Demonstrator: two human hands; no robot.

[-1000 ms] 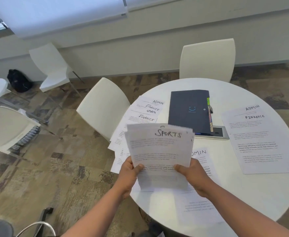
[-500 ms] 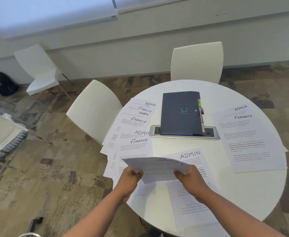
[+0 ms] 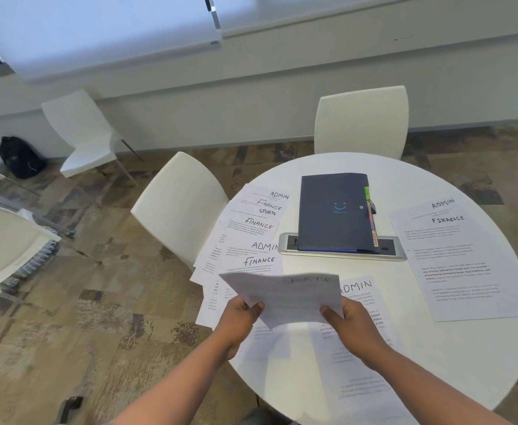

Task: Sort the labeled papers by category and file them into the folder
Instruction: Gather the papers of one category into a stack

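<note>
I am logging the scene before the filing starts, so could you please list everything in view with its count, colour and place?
held papers: small stack, white, label blurred, above the table's near edge
fanned papers: several overlapping, white, labelled ADMIN, FINANCE, SPORTS, table's left side
right papers: at least two, white, ADMIN under FINANCE, table's right side
near paper: white, labelled ADMIN, beneath the hands
folder: one, dark blue, closed, coloured tabs, table's centre
socket panel: one, silver, under the folder's near end
table: one, white, round
chairs: at least four, white, around and left of the table
bag: one, black, floor by the wall
left hand: grips the held papers' left edge
right hand: grips their right edge
</note>
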